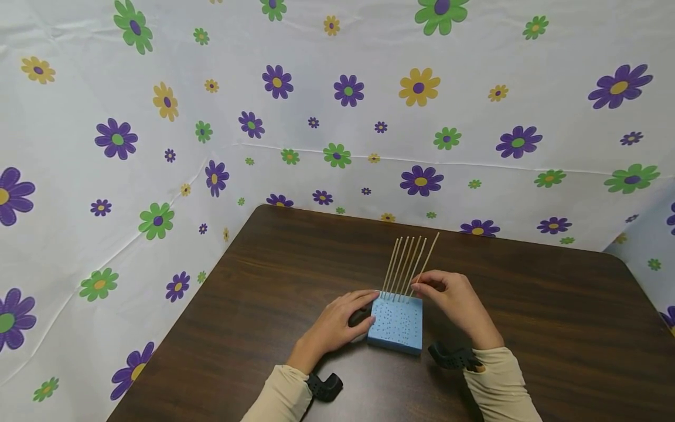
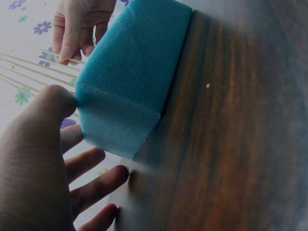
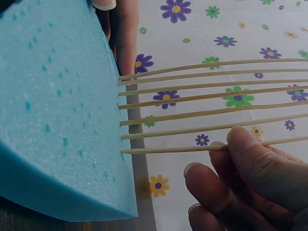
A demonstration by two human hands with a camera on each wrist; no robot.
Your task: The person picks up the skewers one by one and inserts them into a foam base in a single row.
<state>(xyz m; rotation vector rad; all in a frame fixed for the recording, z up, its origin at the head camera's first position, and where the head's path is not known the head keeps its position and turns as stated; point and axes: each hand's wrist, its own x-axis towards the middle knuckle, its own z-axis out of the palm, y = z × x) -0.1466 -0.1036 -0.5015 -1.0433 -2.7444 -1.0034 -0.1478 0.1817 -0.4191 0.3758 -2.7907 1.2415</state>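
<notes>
A light blue foam block point(image 1: 396, 323), its top dotted with small holes, lies on the table. Several thin wooden skewers point(image 3: 202, 98) stand in a row along its far edge. My left hand point(image 1: 337, 321) rests against the block's left side, thumb near the front and fingers spread towards the far corner. Between thumb and fingertips, my right hand point(image 1: 454, 299) pinches the rightmost skewer point(image 1: 429, 252), which leans further right than the others. In the right wrist view that skewer's lower tip meets the foam at the end of the row.
The dark wood-grain table point(image 1: 295, 258) carries the block. Flower-printed white sheeting point(image 1: 316, 117) hangs behind the table and at its left side. Each wrist wears a black strap device point(image 1: 324, 387). A tiny pale speck point(image 2: 208, 85) lies on the tabletop.
</notes>
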